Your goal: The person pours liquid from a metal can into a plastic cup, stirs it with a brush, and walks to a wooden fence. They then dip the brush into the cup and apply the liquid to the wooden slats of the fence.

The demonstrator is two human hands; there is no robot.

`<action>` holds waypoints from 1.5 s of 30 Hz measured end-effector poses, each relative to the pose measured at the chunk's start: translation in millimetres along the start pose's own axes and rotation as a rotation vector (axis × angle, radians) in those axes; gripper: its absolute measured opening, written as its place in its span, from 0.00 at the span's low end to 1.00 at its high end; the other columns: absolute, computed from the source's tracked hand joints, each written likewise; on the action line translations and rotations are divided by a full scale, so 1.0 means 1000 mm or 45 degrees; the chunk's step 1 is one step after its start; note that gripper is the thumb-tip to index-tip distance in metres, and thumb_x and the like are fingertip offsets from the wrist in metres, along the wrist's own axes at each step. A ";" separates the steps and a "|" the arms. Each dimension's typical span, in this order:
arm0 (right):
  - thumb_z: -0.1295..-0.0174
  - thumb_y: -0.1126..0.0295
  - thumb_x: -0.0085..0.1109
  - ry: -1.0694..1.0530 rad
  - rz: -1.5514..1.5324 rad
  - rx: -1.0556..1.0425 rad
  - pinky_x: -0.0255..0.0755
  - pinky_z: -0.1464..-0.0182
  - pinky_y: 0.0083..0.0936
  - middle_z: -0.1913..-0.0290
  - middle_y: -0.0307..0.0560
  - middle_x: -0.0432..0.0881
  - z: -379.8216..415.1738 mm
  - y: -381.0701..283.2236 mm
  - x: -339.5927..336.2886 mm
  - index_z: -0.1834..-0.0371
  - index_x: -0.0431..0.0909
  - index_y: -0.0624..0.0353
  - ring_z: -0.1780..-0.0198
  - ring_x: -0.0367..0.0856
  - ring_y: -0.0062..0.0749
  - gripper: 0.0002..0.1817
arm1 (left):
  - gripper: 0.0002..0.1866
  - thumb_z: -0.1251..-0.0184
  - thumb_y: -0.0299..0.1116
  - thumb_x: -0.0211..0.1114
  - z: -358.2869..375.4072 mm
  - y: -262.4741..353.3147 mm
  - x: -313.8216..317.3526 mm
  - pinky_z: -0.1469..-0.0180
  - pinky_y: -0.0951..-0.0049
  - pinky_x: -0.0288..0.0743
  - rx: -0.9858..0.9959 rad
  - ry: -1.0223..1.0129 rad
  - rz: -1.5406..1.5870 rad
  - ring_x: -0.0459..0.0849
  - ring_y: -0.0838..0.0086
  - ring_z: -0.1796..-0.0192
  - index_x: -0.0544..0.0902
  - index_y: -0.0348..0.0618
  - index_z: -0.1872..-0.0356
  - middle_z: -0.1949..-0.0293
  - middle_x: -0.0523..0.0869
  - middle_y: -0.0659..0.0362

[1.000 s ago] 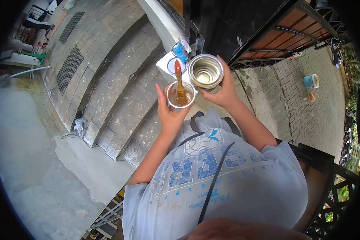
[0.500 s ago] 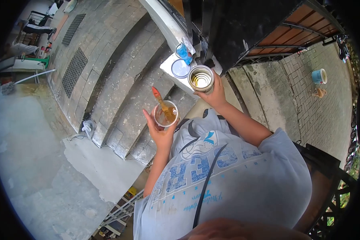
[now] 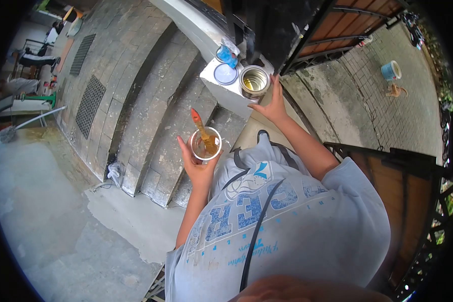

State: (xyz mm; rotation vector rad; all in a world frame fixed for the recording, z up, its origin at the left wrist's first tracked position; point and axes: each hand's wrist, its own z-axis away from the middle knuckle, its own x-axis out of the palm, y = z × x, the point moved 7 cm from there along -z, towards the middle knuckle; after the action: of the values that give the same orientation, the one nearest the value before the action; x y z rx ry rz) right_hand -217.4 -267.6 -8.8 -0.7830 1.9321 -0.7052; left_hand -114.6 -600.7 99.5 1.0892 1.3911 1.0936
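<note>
In my left hand [image 3: 199, 168] is a clear plastic cup [image 3: 217, 153], its fingers wrapped round the side. A paintbrush [image 3: 202, 127] with a red-tipped handle stands in the cup, its bristles in amber liquid. My right hand [image 3: 273, 104] is spread beside an open metal can [image 3: 254, 82], thumb and fingers apart around its near side. The can rests on a white ledge [image 3: 226, 93], with some yellowish liquid inside. Left of it lie a round lid [image 3: 226, 74] and a smaller can with a blue cloth or bag [image 3: 227, 56] on it.
Stone steps [image 3: 156, 116] curve down on the left. A long-handled mop [image 3: 40, 120] lies at far left, near a person's legs. Beyond the dark gate [image 3: 332, 30], a blue bucket [image 3: 390, 71] and a cat [image 3: 396, 90] are on the paving.
The metal can has come to rest on the white ledge, and my right hand has opened beside it. The camera view has shifted; my left hand still holds the cup.
</note>
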 end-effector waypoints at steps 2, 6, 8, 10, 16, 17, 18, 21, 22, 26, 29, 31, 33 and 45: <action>0.66 0.35 0.93 0.219 0.090 -0.113 0.55 0.15 0.57 0.14 0.77 0.53 0.013 -0.007 -0.018 0.09 0.28 0.64 0.14 0.55 0.70 0.94 | 0.73 0.45 0.18 0.86 0.004 -0.003 -0.007 0.23 0.56 0.77 0.035 -0.001 0.058 0.75 0.54 0.21 0.37 0.47 0.08 0.19 0.71 0.44; 0.66 0.31 0.90 0.522 0.094 -0.559 0.52 0.14 0.59 0.13 0.73 0.52 0.036 -0.064 -0.078 0.08 0.33 0.62 0.14 0.54 0.71 0.92 | 0.74 0.46 0.20 0.87 0.009 -0.003 -0.013 0.25 0.58 0.78 0.099 -0.058 0.085 0.77 0.55 0.23 0.36 0.42 0.09 0.20 0.72 0.44; 0.66 0.32 0.91 0.486 0.040 -0.432 0.51 0.14 0.58 0.12 0.72 0.52 0.050 -0.069 -0.091 0.08 0.36 0.62 0.13 0.54 0.70 0.90 | 0.73 0.45 0.18 0.86 0.010 0.000 -0.010 0.23 0.56 0.76 0.110 -0.147 0.102 0.76 0.55 0.22 0.37 0.45 0.09 0.20 0.72 0.45; 0.64 0.35 0.92 0.278 -0.028 -0.146 0.46 0.12 0.57 0.11 0.69 0.52 0.071 -0.055 -0.089 0.08 0.44 0.63 0.11 0.50 0.67 0.86 | 0.71 0.45 0.16 0.85 0.010 -0.001 -0.006 0.21 0.53 0.74 0.161 -0.246 0.065 0.75 0.56 0.22 0.39 0.46 0.08 0.19 0.72 0.45; 0.61 0.12 0.71 -0.719 -0.121 1.826 0.41 0.10 0.56 0.09 0.78 0.31 0.351 0.064 -0.050 0.07 0.20 0.49 0.08 0.34 0.69 0.91 | 0.70 0.44 0.15 0.83 0.012 -0.005 0.034 0.22 0.49 0.74 0.232 -0.575 0.078 0.73 0.53 0.21 0.39 0.45 0.08 0.20 0.72 0.44; 0.55 0.14 0.70 -0.669 -0.181 2.031 0.41 0.10 0.56 0.09 0.78 0.30 0.419 0.080 -0.047 0.05 0.31 0.44 0.08 0.34 0.70 0.84 | 0.70 0.44 0.15 0.83 0.013 -0.006 0.040 0.22 0.49 0.74 0.253 -0.624 0.053 0.73 0.53 0.21 0.39 0.45 0.08 0.20 0.72 0.44; 0.47 0.19 0.69 -1.022 -0.179 1.727 0.44 0.11 0.58 0.08 0.71 0.41 0.434 0.059 -0.059 0.07 0.54 0.42 0.09 0.43 0.68 0.69 | 0.70 0.44 0.14 0.82 0.014 -0.006 0.048 0.22 0.48 0.74 0.274 -0.649 0.024 0.73 0.52 0.21 0.39 0.46 0.08 0.19 0.71 0.44; 0.41 0.34 0.76 -0.525 -0.200 1.772 0.58 0.15 0.55 0.14 0.62 0.65 0.515 0.014 -0.116 0.17 0.74 0.43 0.14 0.62 0.62 0.50 | 0.74 0.50 0.14 0.84 0.024 -0.009 0.078 0.21 0.48 0.72 0.121 -0.836 -0.006 0.74 0.52 0.21 0.37 0.45 0.08 0.20 0.71 0.45; 0.41 0.35 0.77 -0.506 -0.147 1.873 0.59 0.16 0.54 0.16 0.62 0.67 0.555 0.002 -0.129 0.17 0.75 0.44 0.15 0.63 0.61 0.50 | 0.74 0.50 0.14 0.84 0.031 0.001 0.092 0.21 0.49 0.73 0.159 -0.937 -0.023 0.75 0.52 0.22 0.37 0.44 0.08 0.20 0.72 0.46; 0.41 0.40 0.78 -0.432 0.057 2.266 0.65 0.18 0.51 0.21 0.58 0.75 0.682 -0.045 -0.161 0.19 0.76 0.47 0.18 0.69 0.59 0.47 | 0.73 0.48 0.12 0.82 0.056 0.006 0.153 0.20 0.50 0.73 0.144 -1.289 0.069 0.74 0.54 0.21 0.37 0.45 0.08 0.19 0.71 0.45; 0.41 0.44 0.80 -0.355 0.183 2.548 0.69 0.20 0.49 0.24 0.55 0.81 0.736 -0.067 -0.169 0.20 0.76 0.49 0.21 0.74 0.57 0.46 | 0.74 0.49 0.13 0.83 0.081 0.023 0.205 0.21 0.51 0.74 0.086 -1.503 0.129 0.74 0.55 0.21 0.37 0.45 0.08 0.19 0.71 0.46; 0.40 0.45 0.80 -0.293 0.200 2.648 0.70 0.21 0.49 0.26 0.54 0.83 0.735 -0.064 -0.173 0.20 0.77 0.49 0.21 0.76 0.57 0.45 | 0.75 0.50 0.13 0.83 0.098 0.036 0.243 0.23 0.51 0.77 0.214 -1.620 0.089 0.75 0.54 0.22 0.36 0.47 0.08 0.20 0.72 0.47; 0.37 0.53 0.80 0.573 -0.159 1.933 0.77 0.27 0.42 0.34 0.61 0.87 0.670 -0.038 -0.184 0.20 0.74 0.59 0.31 0.85 0.50 0.44 | 0.75 0.51 0.14 0.84 0.131 0.053 0.282 0.25 0.51 0.79 0.252 -1.855 0.083 0.75 0.54 0.22 0.36 0.48 0.08 0.20 0.72 0.47; 0.34 0.70 0.77 1.336 0.245 0.795 0.70 0.24 0.47 0.26 0.57 0.81 0.487 -0.126 -0.472 0.30 0.81 0.59 0.25 0.77 0.55 0.29 | 0.71 0.41 0.26 0.85 0.378 0.135 0.500 0.28 0.56 0.78 0.733 -2.569 0.281 0.83 0.54 0.28 0.36 0.43 0.09 0.25 0.78 0.42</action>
State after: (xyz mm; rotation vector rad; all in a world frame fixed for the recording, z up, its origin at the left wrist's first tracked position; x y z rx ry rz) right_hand 428.8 -69.1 125.5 0.2515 2.3777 -1.7021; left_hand 231.3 -61.0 116.4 1.8056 -0.1648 -0.5672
